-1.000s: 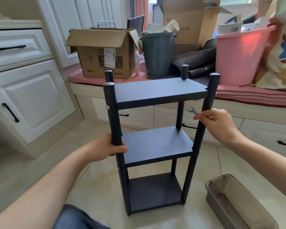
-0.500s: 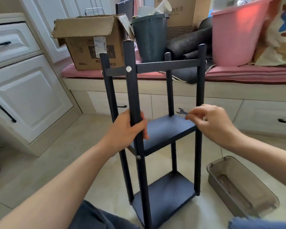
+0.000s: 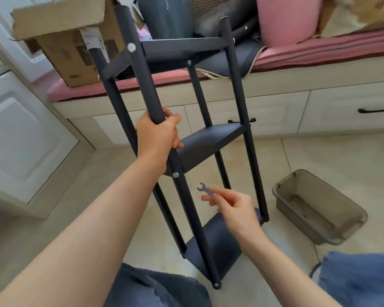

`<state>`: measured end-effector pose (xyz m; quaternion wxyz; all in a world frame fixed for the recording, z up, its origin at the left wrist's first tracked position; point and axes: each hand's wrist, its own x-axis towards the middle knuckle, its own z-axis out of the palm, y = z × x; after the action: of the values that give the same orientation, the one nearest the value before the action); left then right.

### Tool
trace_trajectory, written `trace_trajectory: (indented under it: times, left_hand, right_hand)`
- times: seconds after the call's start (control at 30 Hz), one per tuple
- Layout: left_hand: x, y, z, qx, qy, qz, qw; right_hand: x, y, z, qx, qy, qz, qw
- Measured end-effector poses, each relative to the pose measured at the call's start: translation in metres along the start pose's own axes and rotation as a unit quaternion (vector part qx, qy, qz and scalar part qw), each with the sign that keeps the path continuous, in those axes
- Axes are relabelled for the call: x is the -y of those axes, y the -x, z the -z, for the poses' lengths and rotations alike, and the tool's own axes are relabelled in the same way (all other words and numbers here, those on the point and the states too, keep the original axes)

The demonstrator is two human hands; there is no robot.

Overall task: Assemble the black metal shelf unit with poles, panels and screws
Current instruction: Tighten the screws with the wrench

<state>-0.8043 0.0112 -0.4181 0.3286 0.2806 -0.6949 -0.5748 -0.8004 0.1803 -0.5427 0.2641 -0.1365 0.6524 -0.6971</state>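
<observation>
Black shelf unit point(image 3: 211, 145) in left hand point(image 3: 157, 134) — wrench point(image 3: 205, 189) in right hand point(image 3: 233, 204).

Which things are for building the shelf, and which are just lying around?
For the job: the black shelf unit, gripped at the front pole by the left hand; the small wrench, pinched by the right hand.

Lying about: cardboard box, pink bucket, grey bin, clear plastic tray.

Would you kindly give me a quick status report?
Left hand grips black metal shelf unit pole. Right hand pinches small grey spanner. Nothing in the way.
</observation>
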Motion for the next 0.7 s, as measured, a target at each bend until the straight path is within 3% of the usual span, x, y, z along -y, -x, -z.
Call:
trace_trajectory:
  times: [0.1,0.27,0.43,0.7]
  left_hand:
    - [0.005,-0.007,0.002,-0.052,0.017,0.002,0.999]
    - [0.01,-0.016,0.015,-0.045,0.032,-0.001,0.998]
    - [0.013,-0.02,0.021,-0.034,0.022,-0.021,0.999]
    - [0.02,-0.028,0.031,-0.016,0.027,-0.02,0.999]
  right_hand:
    - [0.004,-0.007,-0.006,0.007,0.013,0.055,0.998]
    - [0.002,-0.026,-0.021,0.055,0.021,0.052,0.997]
    - [-0.007,-0.039,-0.038,0.042,0.007,0.044,0.998]
    - [-0.022,-0.047,-0.05,0.091,-0.006,0.023,0.996]
